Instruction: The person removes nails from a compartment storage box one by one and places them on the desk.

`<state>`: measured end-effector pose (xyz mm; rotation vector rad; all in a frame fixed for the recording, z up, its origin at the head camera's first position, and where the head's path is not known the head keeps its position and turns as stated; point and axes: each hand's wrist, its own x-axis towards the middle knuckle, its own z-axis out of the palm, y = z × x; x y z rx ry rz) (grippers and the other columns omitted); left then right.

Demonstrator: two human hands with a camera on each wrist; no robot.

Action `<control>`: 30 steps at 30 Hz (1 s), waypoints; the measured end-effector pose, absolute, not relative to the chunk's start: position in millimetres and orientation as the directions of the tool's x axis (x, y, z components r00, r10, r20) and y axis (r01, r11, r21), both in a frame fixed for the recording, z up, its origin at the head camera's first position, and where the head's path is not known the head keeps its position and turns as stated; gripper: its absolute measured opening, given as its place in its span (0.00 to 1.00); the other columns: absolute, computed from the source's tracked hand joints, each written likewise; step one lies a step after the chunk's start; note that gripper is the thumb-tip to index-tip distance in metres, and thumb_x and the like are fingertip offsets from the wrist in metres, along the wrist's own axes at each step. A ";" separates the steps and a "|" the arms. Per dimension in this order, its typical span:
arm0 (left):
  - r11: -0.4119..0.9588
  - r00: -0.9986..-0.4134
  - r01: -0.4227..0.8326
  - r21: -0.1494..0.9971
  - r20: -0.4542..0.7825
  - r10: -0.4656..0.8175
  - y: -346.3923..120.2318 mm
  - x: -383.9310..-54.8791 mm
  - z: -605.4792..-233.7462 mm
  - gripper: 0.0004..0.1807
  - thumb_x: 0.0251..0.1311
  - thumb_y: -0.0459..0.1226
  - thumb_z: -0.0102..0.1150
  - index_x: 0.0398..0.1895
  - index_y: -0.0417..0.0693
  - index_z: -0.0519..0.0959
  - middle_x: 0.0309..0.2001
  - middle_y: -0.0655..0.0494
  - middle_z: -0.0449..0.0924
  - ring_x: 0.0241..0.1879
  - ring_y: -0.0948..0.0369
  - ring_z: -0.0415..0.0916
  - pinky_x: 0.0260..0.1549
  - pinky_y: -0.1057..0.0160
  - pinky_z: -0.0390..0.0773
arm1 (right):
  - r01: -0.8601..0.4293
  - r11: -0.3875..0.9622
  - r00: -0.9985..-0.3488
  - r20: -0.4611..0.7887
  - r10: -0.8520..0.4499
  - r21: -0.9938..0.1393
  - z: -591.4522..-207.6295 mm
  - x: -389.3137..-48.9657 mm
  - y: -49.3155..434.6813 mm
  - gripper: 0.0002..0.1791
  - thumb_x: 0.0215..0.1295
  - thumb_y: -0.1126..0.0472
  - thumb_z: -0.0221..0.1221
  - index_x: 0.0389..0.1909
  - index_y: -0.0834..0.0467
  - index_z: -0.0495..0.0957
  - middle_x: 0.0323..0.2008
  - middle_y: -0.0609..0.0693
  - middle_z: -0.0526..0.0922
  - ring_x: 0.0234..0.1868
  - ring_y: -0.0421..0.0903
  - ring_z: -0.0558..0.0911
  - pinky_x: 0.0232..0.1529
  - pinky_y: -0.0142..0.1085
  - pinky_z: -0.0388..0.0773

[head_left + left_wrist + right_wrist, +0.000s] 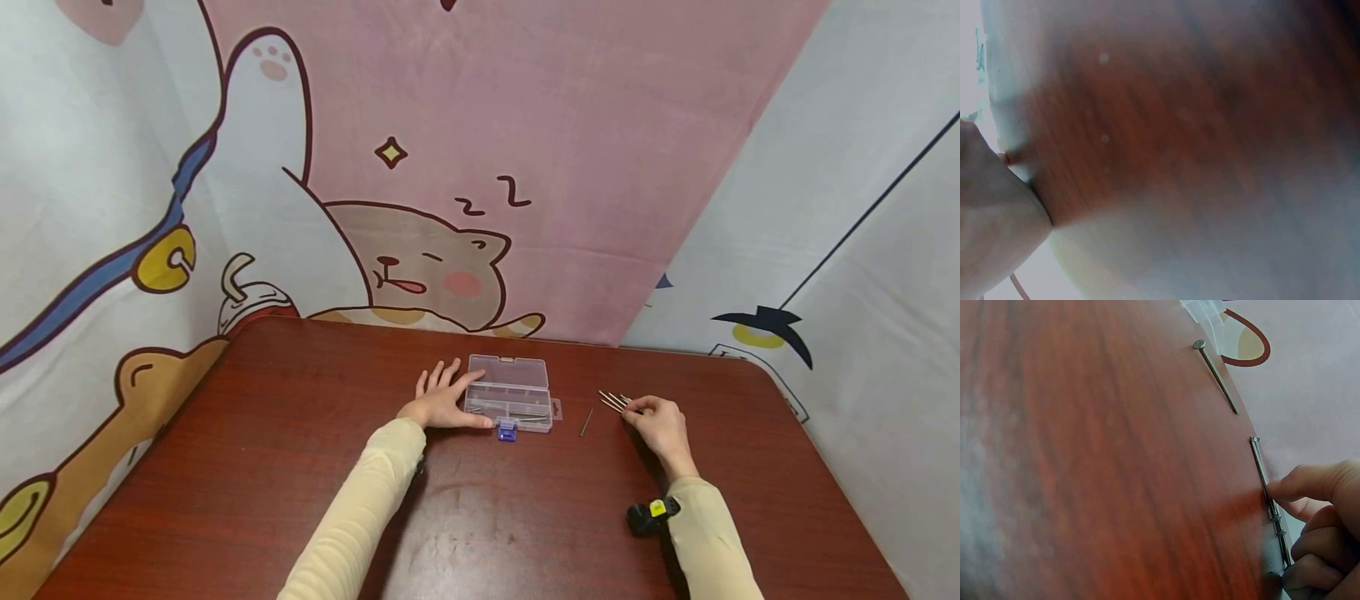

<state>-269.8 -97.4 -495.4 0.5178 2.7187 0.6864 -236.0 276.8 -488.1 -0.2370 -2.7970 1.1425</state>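
A clear plastic compartment box (536, 427) lies on the table with its lid (517, 372) raised back and its blue latch (507, 431) hanging at the front. My left hand (438, 407) rests on its left end, fingers spread, thumb along the front edge, index finger by the lid. Thin metal pieces lie in the front compartments. To the right, several nails (611, 402) lie in a loose group. My right hand (663, 425) is at them, thumb and index finger pinching a nail (1259, 461). Between box and group lies a single nail (1217, 378).
The brown wooden table (525, 517) reaches back to a printed cloth (585, 167) with cartoon animals. A hang tab (557, 409) sticks out from the box's right side. A black wrist camera (648, 517) sits under the right wrist. The left wrist view is mostly blurred table.
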 end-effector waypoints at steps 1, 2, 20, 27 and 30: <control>0.821 -0.893 0.270 0.503 -0.189 0.409 -97.3 -269.9 -495.6 0.54 0.43 0.69 0.61 0.76 0.73 0.50 0.77 0.47 0.33 0.74 0.46 0.27 0.65 0.44 0.26 | 0.101 0.704 -0.982 0.045 0.186 -0.703 -488.3 -235.9 276.7 0.09 0.59 0.64 0.63 0.35 0.67 0.81 0.16 0.46 0.70 0.21 0.44 0.66 0.24 0.36 0.61; 0.820 -0.893 0.271 0.504 -0.187 0.410 -97.3 -270.0 -496.0 0.55 0.43 0.69 0.61 0.76 0.72 0.50 0.77 0.46 0.33 0.74 0.46 0.27 0.65 0.43 0.26 | 0.101 0.703 -0.981 0.047 0.188 -0.704 -488.5 -236.0 276.6 0.09 0.59 0.64 0.63 0.35 0.67 0.81 0.15 0.45 0.70 0.21 0.44 0.66 0.24 0.36 0.61; 0.822 -0.894 0.277 0.498 -0.181 0.411 -97.7 -269.0 -494.0 0.55 0.43 0.70 0.61 0.76 0.71 0.50 0.77 0.47 0.33 0.74 0.45 0.27 0.65 0.42 0.27 | -0.015 0.693 -0.991 0.102 0.085 -0.721 -482.7 -239.5 247.2 0.07 0.59 0.64 0.64 0.35 0.64 0.83 0.15 0.43 0.67 0.18 0.40 0.63 0.21 0.32 0.58; 0.830 -0.892 0.279 0.483 -0.190 0.410 -96.5 -265.1 -481.3 0.53 0.46 0.67 0.63 0.76 0.68 0.53 0.77 0.45 0.36 0.73 0.43 0.30 0.66 0.40 0.31 | -0.058 0.644 -0.996 0.091 0.017 -0.763 -484.3 -242.7 225.0 0.08 0.59 0.66 0.64 0.38 0.64 0.84 0.12 0.41 0.60 0.16 0.38 0.58 0.19 0.32 0.55; 0.837 -0.892 0.275 0.474 -0.197 0.406 -96.7 -264.0 -480.3 0.53 0.47 0.67 0.62 0.76 0.68 0.52 0.77 0.45 0.35 0.74 0.44 0.30 0.66 0.40 0.32 | -0.100 0.618 -0.993 0.114 -0.016 -0.780 -484.1 -244.4 214.2 0.08 0.58 0.67 0.64 0.38 0.64 0.84 0.11 0.40 0.58 0.14 0.36 0.56 0.16 0.30 0.53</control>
